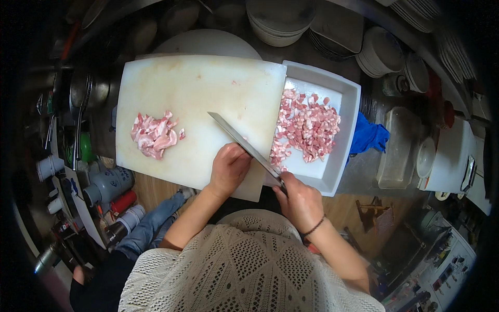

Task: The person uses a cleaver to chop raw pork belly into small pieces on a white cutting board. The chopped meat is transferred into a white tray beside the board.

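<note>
My right hand point(302, 201) is closed around the handle of a long-bladed kitchen knife point(241, 141), whose blade points up and left over a white cutting board point(202, 85). Beside the blade, on its near side, my left hand point(232, 167) is at the board's front edge with its fingers curled; whether it pinches something there is hidden. Strips of raw meat point(154, 134) lie in a heap at the left of the board, with a small scrap next to them. Diced raw meat point(308, 124) fills much of a white plastic tub point(349, 117) against the board's right side.
Stacked bowls point(278, 23) and plates stand behind the board. Right of the tub are a blue cloth point(368, 134) and a clear plastic container point(397, 148). A person in jeans point(152, 222) is at the lower left, near a grey gas cylinder point(111, 185).
</note>
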A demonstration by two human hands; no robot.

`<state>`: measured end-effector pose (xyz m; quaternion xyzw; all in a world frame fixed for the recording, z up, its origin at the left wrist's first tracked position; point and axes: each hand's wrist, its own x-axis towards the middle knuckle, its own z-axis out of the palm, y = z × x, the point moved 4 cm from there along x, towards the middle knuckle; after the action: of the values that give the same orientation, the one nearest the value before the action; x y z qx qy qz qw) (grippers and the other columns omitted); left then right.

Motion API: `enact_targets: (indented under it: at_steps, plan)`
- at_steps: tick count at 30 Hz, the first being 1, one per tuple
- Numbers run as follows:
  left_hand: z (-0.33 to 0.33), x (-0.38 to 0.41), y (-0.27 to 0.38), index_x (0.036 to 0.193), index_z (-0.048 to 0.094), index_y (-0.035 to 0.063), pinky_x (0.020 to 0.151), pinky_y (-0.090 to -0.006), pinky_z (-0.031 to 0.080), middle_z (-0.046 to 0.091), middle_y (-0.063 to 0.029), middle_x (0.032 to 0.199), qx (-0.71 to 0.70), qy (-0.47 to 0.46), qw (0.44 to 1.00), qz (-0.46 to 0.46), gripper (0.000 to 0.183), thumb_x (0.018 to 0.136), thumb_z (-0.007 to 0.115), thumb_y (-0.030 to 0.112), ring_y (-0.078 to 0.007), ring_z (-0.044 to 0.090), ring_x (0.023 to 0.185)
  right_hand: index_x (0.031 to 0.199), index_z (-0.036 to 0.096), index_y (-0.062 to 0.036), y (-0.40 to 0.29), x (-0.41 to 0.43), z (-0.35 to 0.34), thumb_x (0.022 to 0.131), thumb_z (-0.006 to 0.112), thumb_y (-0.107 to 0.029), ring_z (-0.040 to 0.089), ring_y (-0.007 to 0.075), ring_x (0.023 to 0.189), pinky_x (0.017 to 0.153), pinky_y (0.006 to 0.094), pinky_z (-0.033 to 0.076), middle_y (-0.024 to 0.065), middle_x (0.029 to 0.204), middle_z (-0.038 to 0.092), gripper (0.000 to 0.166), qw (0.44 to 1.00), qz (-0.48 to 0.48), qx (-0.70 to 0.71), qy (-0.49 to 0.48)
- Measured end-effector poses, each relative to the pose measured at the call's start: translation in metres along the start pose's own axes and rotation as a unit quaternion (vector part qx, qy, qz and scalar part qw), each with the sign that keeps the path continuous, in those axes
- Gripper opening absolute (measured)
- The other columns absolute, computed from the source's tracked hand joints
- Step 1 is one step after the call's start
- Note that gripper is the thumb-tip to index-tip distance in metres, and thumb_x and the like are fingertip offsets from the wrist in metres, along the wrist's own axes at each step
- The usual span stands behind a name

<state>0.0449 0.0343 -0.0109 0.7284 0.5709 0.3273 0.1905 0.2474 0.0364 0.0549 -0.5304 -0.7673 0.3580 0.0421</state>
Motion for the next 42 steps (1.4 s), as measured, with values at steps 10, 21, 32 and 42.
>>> enact_targets:
  at_steps: [10,21,32,42]
  plan:
    - [-0.001,-0.004,-0.002,0.097,0.071,0.0004,0.081,-0.0398,0.054,0.066,-0.011,0.109,0.008,0.023,0.999,0.032,0.029,0.07,0.072,-0.009,-0.0317,0.063,0.096,0.111,0.061,-0.0073,-0.002,-0.001,-0.003,0.094,0.07,-0.023,0.069,0.0383,0.067,0.059,0.0487,0.055,0.0178,0.074,0.069,0.026,1.0,-0.009,0.02,-0.007]
    - [-0.006,-0.01,-0.004,0.092,0.069,0.003,0.081,-0.0401,0.053,0.066,-0.0091,0.104,0.017,0.056,0.998,0.018,0.023,0.072,0.07,-0.008,-0.0315,0.064,0.094,0.105,0.059,-0.0059,-0.008,-0.031,-0.038,0.094,0.069,-0.026,0.069,0.038,0.068,0.058,0.0474,0.054,0.0169,0.077,0.069,0.024,0.997,0.025,-0.026,-0.073]
    - [-0.01,-0.02,-0.003,0.1,0.072,0.002,0.082,-0.0384,0.052,0.068,-0.0066,0.105,0.022,0.098,0.994,0.029,0.025,0.077,0.073,-0.008,-0.0284,0.063,0.097,0.106,0.059,-0.0055,-0.005,-0.031,-0.051,0.095,0.069,-0.027,0.069,0.0378,0.066,0.058,0.047,0.054,0.0174,0.073,0.068,0.026,0.995,0.011,-0.041,-0.091]
    - [-0.009,-0.019,-0.007,0.098,0.074,0.0048,0.085,-0.0363,0.052,0.069,-0.0035,0.103,0.025,0.079,0.996,0.02,0.021,0.078,0.073,-0.004,-0.0256,0.063,0.099,0.107,0.059,-0.0067,-0.006,0.006,-0.013,0.095,0.069,-0.027,0.068,0.0403,0.068,0.061,0.0483,0.054,0.0191,0.074,0.068,0.026,0.999,-0.017,-0.002,-0.047]
